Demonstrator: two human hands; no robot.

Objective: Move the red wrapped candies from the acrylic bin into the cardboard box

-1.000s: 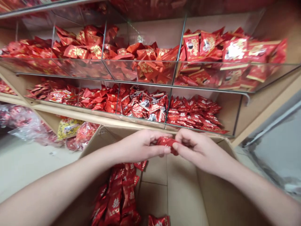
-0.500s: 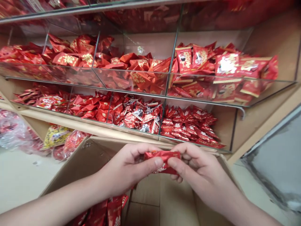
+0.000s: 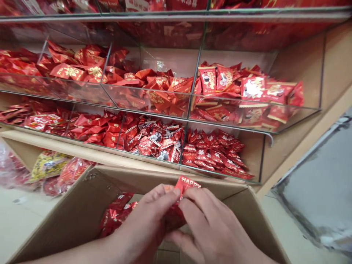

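Observation:
Over an open cardboard box (image 3: 244, 207), both my hands are closed on one small red candy packet (image 3: 187, 182), printed with "HAPPY" in pale letters along its top. My left hand (image 3: 147, 214) pinches the packet's left side between thumb and fingers. From the right, my right hand (image 3: 213, 223) has its curled fingers against the packet, with the back of the hand facing me. Most of the packet's lower part is hidden behind the fingers. More red packets (image 3: 117, 214) lie inside the box at the left, partly covered by my left forearm.
Beyond the box stands a wooden shelf (image 3: 148, 163) with glass-fronted compartments full of red packets (image 3: 162, 91). Bagged goods, including a yellow bag (image 3: 49, 165), sit under it at the left. A grey panel (image 3: 319, 187) is on the right.
The packet has turned from lying lengthwise to standing with one end up. My right hand has rolled over it, back of the hand up. Both hands are lower, and the view has shifted.

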